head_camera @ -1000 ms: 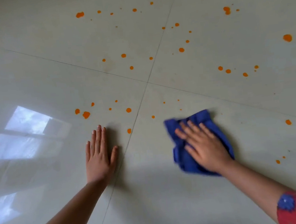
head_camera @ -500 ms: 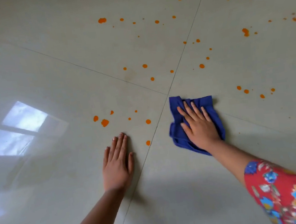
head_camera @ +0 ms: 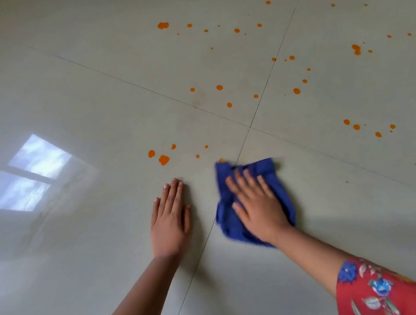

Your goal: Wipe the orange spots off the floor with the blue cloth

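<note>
Here the glossy floor [head_camera: 108, 244] carries scattered orange spots [head_camera: 163, 159], the soft, light blue cloth [head_camera: 277, 196] bunches under the flat-pressed right hand [head_camera: 257, 208], best pinned mid-cloth, and the left hand [head_camera: 170, 220] rests spread, empty.

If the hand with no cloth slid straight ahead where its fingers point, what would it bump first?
Probably the big orange spot just ahead of the left hand; only bare floor lies between.
</note>
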The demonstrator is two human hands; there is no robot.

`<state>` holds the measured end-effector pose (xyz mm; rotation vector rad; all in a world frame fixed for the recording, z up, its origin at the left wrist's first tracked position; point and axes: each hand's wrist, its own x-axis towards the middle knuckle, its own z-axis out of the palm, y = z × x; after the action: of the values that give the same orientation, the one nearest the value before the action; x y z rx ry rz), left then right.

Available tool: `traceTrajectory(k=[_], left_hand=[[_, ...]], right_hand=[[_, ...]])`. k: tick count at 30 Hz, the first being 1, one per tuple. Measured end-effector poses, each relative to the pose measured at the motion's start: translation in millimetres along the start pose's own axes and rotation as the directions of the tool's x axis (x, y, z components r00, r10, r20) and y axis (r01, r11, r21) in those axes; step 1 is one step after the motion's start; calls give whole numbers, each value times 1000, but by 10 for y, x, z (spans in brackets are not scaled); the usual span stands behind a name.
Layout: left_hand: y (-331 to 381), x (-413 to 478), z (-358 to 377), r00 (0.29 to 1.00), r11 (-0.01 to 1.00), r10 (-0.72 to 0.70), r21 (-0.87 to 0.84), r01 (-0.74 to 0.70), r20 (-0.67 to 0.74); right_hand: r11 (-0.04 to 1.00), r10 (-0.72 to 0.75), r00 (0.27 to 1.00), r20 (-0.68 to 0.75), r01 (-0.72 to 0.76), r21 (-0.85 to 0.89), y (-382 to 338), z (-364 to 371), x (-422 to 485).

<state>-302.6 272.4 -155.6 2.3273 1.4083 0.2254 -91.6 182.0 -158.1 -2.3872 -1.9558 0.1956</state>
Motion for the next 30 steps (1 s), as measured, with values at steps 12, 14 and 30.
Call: traceTrajectory(k=[12,14,30], left_hand=[[-276,-106,-137,989,985,-145,94,145,-12],[-283,-110,-150,988,983,-151,103,153,-20],[-277,-114,-142,988,985,-155,79,155,-12]], right_hand=[[986,-156,988,3,156,-66,-221,27,165],[904,-415,904,100,422,-64,-190,35,-194],[936,-348,933,88,351,-24,350,-58,338]])
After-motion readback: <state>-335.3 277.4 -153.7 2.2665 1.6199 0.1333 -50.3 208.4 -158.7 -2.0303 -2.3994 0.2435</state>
